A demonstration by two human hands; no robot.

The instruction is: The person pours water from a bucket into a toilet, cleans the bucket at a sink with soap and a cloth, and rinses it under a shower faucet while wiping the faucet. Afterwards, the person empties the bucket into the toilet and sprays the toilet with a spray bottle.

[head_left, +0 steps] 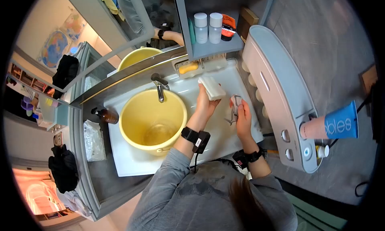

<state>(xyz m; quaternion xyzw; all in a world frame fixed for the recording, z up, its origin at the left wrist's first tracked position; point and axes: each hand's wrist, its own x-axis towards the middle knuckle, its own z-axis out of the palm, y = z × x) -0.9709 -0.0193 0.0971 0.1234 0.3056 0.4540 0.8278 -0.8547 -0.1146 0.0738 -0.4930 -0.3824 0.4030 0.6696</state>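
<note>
My left hand [205, 105] is closed round a white, slightly see-through rectangular box [212, 89], held tilted above the right part of the white sink [204, 136]. To the right of it, my right hand [244, 120] grips a small crumpled grey cloth [236, 106], with part of it hanging down past the fingers. The box and the cloth are apart. A yellow bucket [128, 122] stands in the sink left of my left forearm, under the metal tap [159, 84]. There seems to be a little water at its bottom.
Behind my hands, a tray [214, 64] holds a yellow item [188, 67]. A brown pump bottle [107, 116] stands left of the bucket, near a clear plastic bag [93, 140]. Bottles [201, 28] sit on the shelf. A wall-mounted holder [276, 86] with a blue-and-pink tube [331, 124] borders the right.
</note>
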